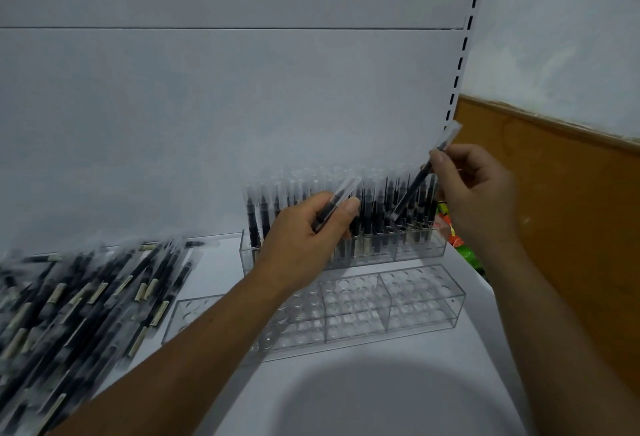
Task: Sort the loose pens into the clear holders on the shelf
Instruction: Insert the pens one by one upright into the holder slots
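A big pile of loose black pens (79, 297) in clear sleeves lies on the white shelf at the left. A clear holder (420, 248) at the back stands full of upright black pens. A second clear holder (415, 300) in front of it shows bare round holes. My left hand (308, 227) grips one wrapped black pen (341, 198) in front of the filled holder. My right hand (474, 189) pinches another black pen (414, 189), slanted with its lower end among the upright pens at the holder's right end.
The white back panel rises behind the holders, with a slotted upright (464, 54) at its right edge. Beyond it are a brown wooden board (561, 210) and colourful packets (457, 238). A pale round shape (381, 401) fills the bottom of the view.
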